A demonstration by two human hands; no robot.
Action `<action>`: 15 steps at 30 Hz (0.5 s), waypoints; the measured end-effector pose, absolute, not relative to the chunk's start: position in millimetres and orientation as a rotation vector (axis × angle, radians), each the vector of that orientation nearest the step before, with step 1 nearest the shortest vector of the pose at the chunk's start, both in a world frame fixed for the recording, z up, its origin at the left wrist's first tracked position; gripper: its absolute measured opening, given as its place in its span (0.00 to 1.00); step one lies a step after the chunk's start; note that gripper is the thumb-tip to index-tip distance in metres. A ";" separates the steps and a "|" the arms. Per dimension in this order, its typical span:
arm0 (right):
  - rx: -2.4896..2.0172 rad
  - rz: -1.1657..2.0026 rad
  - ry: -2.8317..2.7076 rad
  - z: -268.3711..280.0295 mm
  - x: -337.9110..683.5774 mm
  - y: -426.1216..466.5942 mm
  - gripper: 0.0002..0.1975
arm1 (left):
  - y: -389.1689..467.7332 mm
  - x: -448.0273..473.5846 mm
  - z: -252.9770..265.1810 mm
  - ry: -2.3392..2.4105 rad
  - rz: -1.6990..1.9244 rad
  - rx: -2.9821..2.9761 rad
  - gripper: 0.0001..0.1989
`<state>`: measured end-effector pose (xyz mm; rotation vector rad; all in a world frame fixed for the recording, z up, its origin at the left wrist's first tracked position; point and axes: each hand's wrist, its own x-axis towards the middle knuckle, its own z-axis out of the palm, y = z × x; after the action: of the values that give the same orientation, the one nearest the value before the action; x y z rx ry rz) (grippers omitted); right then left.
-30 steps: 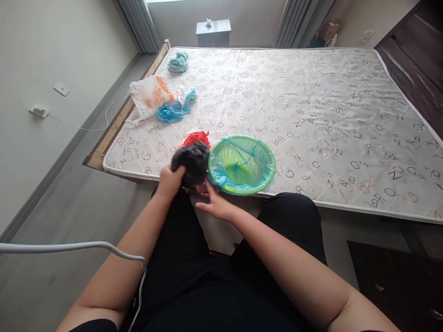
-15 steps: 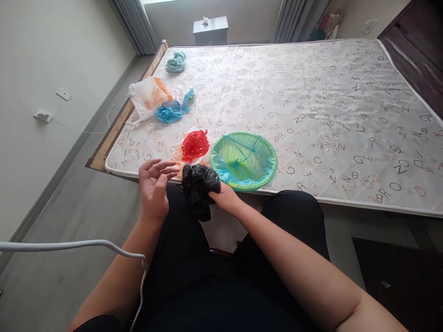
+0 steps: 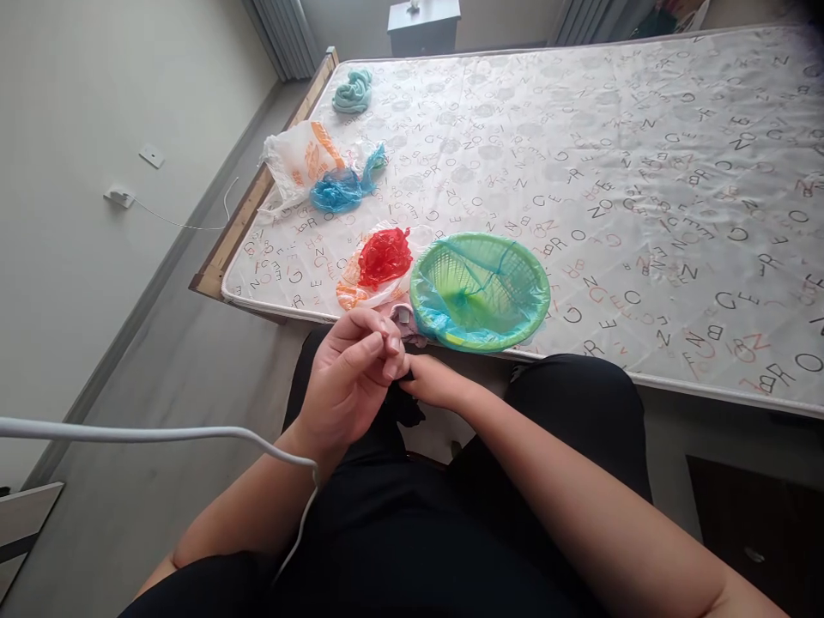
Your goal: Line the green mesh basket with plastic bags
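You are facing a letter-printed mattress (image 3: pixel 515 172), which is lying along a wooden bed frame (image 3: pixel 225 257). Near its far left corner, a teal cloth (image 3: pixel 353 93) is resting in a bundle. Beyond, a nightstand (image 3: pixel 423 30) is standing between a left curtain (image 3: pixel 278 39) and a right curtain (image 3: pixel 579 17). On your left, a thin cord (image 3: pixel 173 224) is trailing from a wall socket (image 3: pixel 120 196) toward the bed.
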<state>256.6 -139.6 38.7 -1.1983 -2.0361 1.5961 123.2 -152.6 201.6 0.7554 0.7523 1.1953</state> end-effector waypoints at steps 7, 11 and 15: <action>-1.239 1.595 -2.112 36.9 256.6 -142.7 0.10 | -150.3 122.0 198.9 0.741 1.155 0.711 0.10; -1.232 1.609 -2.122 35.5 256.9 -142.8 0.09 | -149.7 121.5 197.1 0.757 1.151 0.709 0.10; -1.247 1.634 -2.104 32.8 257.2 -142.2 0.10 | -148.6 120.8 195.5 0.767 1.165 0.706 0.10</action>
<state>257.2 -142.2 32.8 -1.2473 -2.1042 1.6339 120.8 -148.6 195.5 0.7061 0.7671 1.1650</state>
